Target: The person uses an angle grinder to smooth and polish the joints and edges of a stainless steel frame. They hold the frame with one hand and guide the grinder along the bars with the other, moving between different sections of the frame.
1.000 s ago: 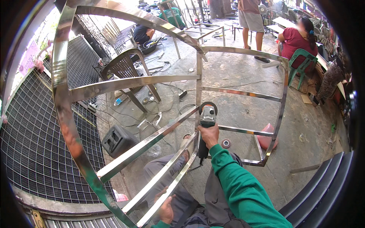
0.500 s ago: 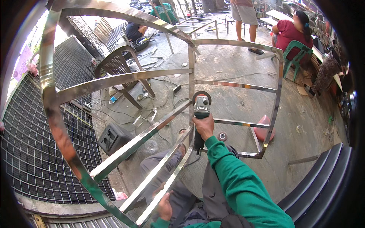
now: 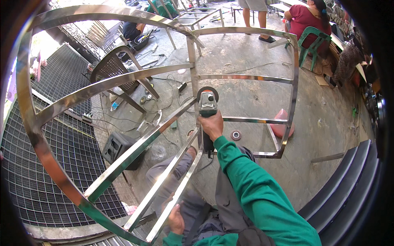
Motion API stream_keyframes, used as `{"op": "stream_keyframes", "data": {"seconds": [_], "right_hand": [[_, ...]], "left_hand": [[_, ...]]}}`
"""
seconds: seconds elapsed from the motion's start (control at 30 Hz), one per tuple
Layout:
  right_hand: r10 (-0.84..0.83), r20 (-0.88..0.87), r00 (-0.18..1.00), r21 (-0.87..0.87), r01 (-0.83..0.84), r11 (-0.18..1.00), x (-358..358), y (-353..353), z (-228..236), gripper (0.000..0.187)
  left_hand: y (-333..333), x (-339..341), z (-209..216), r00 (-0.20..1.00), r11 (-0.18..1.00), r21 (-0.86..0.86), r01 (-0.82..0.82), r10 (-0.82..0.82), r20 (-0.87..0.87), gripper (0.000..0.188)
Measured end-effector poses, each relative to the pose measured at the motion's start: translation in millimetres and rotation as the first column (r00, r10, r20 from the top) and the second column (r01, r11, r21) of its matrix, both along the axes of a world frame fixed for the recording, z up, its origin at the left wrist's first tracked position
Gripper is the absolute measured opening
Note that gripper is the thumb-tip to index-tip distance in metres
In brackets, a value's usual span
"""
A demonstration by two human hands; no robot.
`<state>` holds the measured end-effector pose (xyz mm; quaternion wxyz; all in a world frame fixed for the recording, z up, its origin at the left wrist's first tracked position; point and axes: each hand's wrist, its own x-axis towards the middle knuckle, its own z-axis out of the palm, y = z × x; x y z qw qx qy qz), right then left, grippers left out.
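The person sits behind a shiny metal frame (image 3: 192, 61), which stands just in front of the body, over the concrete floor (image 3: 262, 98), with its lower rails crossing above the left leg. The fingers of the right hand (image 3: 211, 125) are closed around the body of a grinder (image 3: 208, 104). They hold it behind the disc, I suppose so that the skin is kept away from the edge. The disc is just beside the middle post; whether it touches the metal, I cannot tell. The grinder's cord (image 3: 205, 165) hangs down from its rear end, away from the disc, which looks sensible to me.

The left hand (image 3: 176, 219) is at the lowest rail (image 3: 174, 197), near the lap. Its fingers seem curled around this rail, though partly hidden behind it, probably for holding the frame steady.

A small wheel (image 3: 235, 135) lies on the floor near the right knee, perhaps to be in easy reach. A black box (image 3: 119, 150) stands beyond the rails on the left side, and a pink bag (image 3: 283, 123) is behind the right part of the frame.
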<state>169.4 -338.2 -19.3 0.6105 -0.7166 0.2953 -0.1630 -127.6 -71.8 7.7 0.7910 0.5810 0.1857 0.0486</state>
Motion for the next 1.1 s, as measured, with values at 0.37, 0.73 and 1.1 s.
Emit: {"op": "stream_keyframes", "data": {"seconds": [0.37,0.73,1.1], "right_hand": [[-0.013,-0.061,0.998,0.009,0.013,1.0,-7.7,-1.0,1.3,0.058],[-0.007,-0.08,0.997,0.001,0.008,1.0,-1.1,0.9,-10.7,0.063],[0.038,0.009,0.999,0.05,-0.038,0.998,-8.9,-0.2,-6.4,0.07]], "left_hand": [[4.0,0.1,-3.9,0.999,1.0,0.018,0.025,-0.026,0.041,0.044],[2.5,-0.2,-3.4,1.0,1.0,0.014,-0.004,0.004,0.0,0.045],[2.2,-0.2,-4.8,1.0,1.0,0.026,0.001,-0.001,0.009,0.046]]}}
